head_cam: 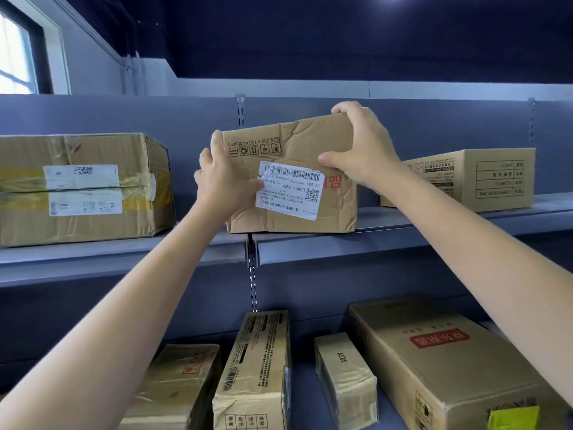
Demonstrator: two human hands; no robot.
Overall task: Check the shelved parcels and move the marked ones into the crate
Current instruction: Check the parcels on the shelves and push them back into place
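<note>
Both hands, left (221, 172) and right (361, 150), grip the creased parcel (297, 144) at the shelf edge (403, 240).

Brown creased parcel (291, 178) with white barcode label (290, 190); grey-blue shelf (403, 234); yellow-taped box (83, 187).

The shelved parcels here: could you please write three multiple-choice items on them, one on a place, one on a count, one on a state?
1. Where does the held parcel rest?
A. upper shelf
B. lower shelf
C. floor

2. How many parcels show on the upper shelf?
A. two
B. three
C. five

3. How do the hands hold the parcel?
A. left hand alone
B. both grip its sides
C. neither touches it

Answers: 1 A, its bottom edge sits on the upper board. 2 B, the left parcel, the held one and the right parcel. 3 B, the left hand and right hand curl round opposite edges.
</note>
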